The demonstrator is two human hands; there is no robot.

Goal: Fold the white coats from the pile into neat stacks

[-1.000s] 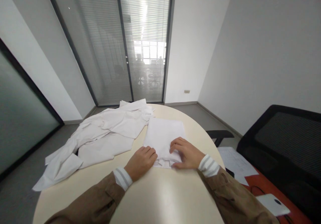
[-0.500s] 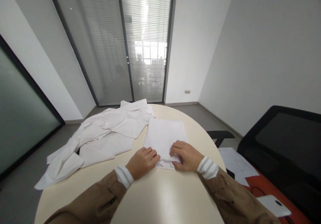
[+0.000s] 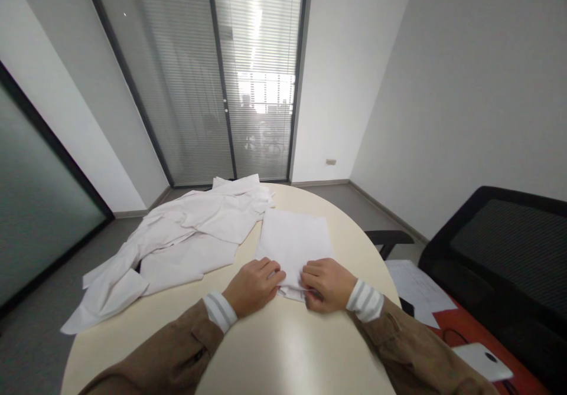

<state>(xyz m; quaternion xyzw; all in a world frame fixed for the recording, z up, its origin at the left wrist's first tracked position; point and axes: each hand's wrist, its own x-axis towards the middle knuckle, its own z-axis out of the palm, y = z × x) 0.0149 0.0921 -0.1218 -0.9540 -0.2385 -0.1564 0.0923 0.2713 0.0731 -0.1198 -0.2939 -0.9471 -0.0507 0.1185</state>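
A white garment (image 3: 295,238), folded into a flat rectangle, lies on the round table in front of me. My left hand (image 3: 256,287) grips its near left corner, fingers curled and pressed together. At the near right corner, my right hand (image 3: 328,284) pinches the fabric between thumb and fingers. Between the hands a few fabric layers show along the near edge; the fingertips are partly hidden.
A loose heap of white garments (image 3: 190,227) covers the table's left side, with one end hanging over the edge. The cream tabletop (image 3: 283,348) curves round me. To the right stand a black mesh chair (image 3: 500,253), papers (image 3: 420,291) and a white device (image 3: 482,361).
My right hand has moved slightly nearer to me and closed more on the near edge, drawing the top layer down over it. My left hand has barely shifted.
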